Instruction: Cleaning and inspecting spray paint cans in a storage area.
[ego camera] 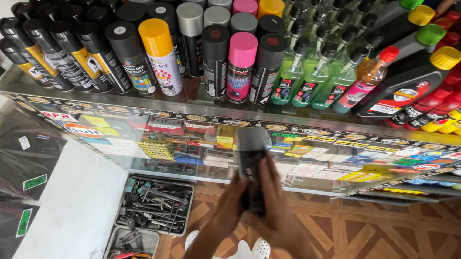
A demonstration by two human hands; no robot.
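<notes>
Both your hands wrap a black spray can (pixel 251 169), left hand (pixel 229 204) low on its body, right hand (pixel 274 211) closed round the side, holding it upright and blurred at centre frame. At 7 o'clock sit tool trays (pixel 155 205) within reach. Beyond, at 12 o'clock, the glass counter (pixel 132 144) carries rows of spray cans (pixel 193 40), sorted with caps showing colour.

both forearms are bare, with no sleeve in view. the left hand (pixel 229 202) and the right hand (pixel 274 211) carry no glove, ring or watch that shows. motion blur softens the fingers, so finer detail cannot be told.
</notes>
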